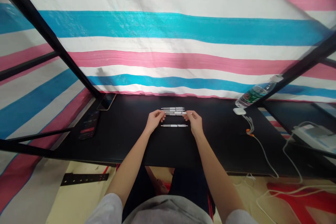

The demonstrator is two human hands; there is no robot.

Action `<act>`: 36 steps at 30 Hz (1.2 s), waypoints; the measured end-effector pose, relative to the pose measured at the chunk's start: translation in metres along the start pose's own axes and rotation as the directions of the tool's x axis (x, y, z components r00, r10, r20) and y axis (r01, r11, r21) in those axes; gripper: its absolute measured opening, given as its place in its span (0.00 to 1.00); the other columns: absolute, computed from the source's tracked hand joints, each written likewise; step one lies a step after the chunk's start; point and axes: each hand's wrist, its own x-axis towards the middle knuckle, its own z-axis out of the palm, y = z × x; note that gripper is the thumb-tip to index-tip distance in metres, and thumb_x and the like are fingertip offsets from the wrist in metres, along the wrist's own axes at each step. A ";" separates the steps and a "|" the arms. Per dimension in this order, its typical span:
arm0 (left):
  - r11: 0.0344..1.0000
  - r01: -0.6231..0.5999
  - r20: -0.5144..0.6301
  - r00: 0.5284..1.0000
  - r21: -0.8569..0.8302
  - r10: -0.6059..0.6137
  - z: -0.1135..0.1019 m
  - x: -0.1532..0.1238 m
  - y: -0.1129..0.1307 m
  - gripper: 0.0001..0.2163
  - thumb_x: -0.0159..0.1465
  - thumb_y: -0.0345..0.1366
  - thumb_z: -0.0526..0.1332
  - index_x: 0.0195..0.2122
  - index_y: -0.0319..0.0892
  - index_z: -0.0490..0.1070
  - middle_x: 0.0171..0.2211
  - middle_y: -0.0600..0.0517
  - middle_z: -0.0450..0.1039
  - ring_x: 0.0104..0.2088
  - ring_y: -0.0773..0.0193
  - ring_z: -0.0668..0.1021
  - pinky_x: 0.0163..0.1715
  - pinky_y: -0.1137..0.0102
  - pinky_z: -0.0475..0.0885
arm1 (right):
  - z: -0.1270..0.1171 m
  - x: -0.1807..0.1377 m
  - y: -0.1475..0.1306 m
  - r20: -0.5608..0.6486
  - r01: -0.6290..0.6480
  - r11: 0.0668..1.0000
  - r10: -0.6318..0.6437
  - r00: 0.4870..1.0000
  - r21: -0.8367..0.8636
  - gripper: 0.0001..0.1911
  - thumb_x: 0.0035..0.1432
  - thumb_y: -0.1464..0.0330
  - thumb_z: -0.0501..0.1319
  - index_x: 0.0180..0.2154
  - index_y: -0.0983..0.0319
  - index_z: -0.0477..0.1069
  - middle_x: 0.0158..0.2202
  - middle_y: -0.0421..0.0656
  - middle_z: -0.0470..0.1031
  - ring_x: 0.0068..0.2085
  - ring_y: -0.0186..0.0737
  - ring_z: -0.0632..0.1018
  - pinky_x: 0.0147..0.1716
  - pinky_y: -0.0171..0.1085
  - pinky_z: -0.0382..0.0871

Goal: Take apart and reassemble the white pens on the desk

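Between my two hands a white and grey pen lies crosswise, pinched at both ends. My left hand is closed on its left end, and my right hand is closed on its right end. Just beyond it, other similar pens lie side by side on the black table; how many is partly hidden by the held one. Nearer to me a single pen rests on the table, parallel to the rest and apart from both hands.
Two phones, one dark at the back and one showing a timer, lie at the left. On the right are a tilted plastic bottle, a white charger and cables. Black frame posts and a striped sheet enclose the table.
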 end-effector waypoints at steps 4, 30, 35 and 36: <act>1.000 -0.020 0.030 0.999 -0.024 0.021 0.000 -0.001 0.002 0.16 0.53 0.45 0.68 0.35 0.37 0.74 0.25 0.52 0.72 0.23 0.70 0.71 0.25 0.72 0.66 | 0.000 0.000 0.000 0.000 0.008 1.000 -0.008 1.000 -0.020 0.17 0.49 0.54 0.66 0.31 0.61 0.74 0.25 0.43 0.77 0.25 0.36 0.74 0.26 0.36 0.66; 0.993 0.111 0.057 0.992 0.030 -0.112 0.002 -0.004 0.005 0.20 0.56 0.53 0.64 0.26 0.38 0.70 0.15 0.55 0.64 0.12 0.76 0.60 0.11 0.76 0.48 | 0.000 0.002 0.003 0.031 0.018 1.000 -0.017 0.999 -0.026 0.19 0.48 0.52 0.66 0.32 0.60 0.73 0.22 0.40 0.73 0.29 0.39 0.76 0.26 0.36 0.66; 0.995 0.092 0.074 0.993 0.028 -0.094 0.000 -0.004 0.004 0.19 0.55 0.51 0.65 0.25 0.38 0.70 0.15 0.55 0.65 0.13 0.75 0.62 0.13 0.76 0.51 | 0.000 0.001 0.003 0.022 0.014 1.000 -0.014 1.000 -0.021 0.19 0.48 0.52 0.67 0.32 0.60 0.73 0.21 0.39 0.72 0.29 0.39 0.77 0.26 0.35 0.66; 0.996 0.083 0.076 0.993 0.032 -0.085 0.000 -0.004 0.004 0.18 0.55 0.51 0.65 0.25 0.38 0.70 0.15 0.55 0.65 0.13 0.75 0.62 0.13 0.76 0.52 | 0.000 0.001 0.002 0.022 0.013 1.000 -0.013 1.000 -0.017 0.18 0.48 0.53 0.67 0.32 0.60 0.74 0.21 0.39 0.72 0.29 0.39 0.77 0.26 0.35 0.66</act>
